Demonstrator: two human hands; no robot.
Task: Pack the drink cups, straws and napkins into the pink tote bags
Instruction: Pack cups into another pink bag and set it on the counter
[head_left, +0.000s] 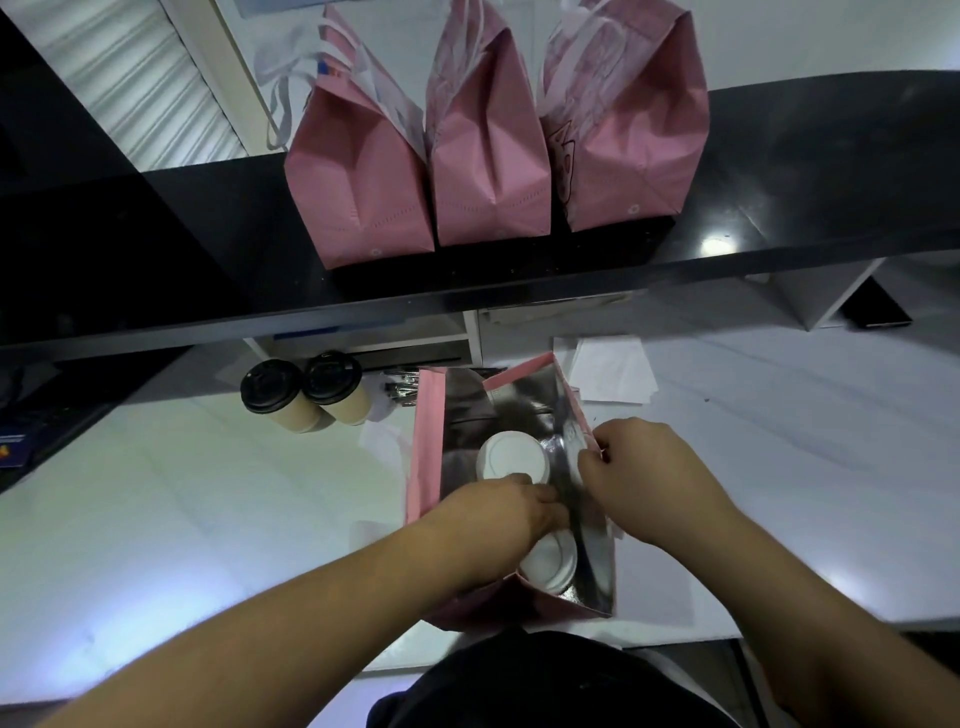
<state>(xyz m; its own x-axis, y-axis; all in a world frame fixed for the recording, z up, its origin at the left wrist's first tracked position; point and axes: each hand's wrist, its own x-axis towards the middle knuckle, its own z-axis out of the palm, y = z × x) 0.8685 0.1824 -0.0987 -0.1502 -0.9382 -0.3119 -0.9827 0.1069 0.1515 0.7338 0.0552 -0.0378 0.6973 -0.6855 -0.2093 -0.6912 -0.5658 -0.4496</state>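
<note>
An open pink tote bag (431, 441) with a silver lining stands on the white tabletop (208, 519) right in front of the person; inside it are two white-lidded cups, the far cup (511, 457) nearer the back wall and the near cup (550, 564) toward the person, partly covered by the left hand. The left hand (498, 512) reaches down into the bag between the two lids, its fingers curled inward; the view is poor there, so whether its grip is on the near cup's lid or on something slim beside it cannot be told. The right hand (649, 467) is at the bag's right wall, its grip a narrow pinch on the pink top edge, thumb and fingertips closed over the rim.

Two tan cups with black lids (301, 392) stand side by side on the tabletop, behind and to the left of the bag, apart from it; just right of them, behind the bag's back edge, lies a small bundle that may be wrapped straws (400, 387); white napkins (613, 371) lie in a loose stack behind the bag to its right.

On the black shelf (779, 182) above, three more pink tote bags (488, 156) stand in a row, touching, their white handles up.
</note>
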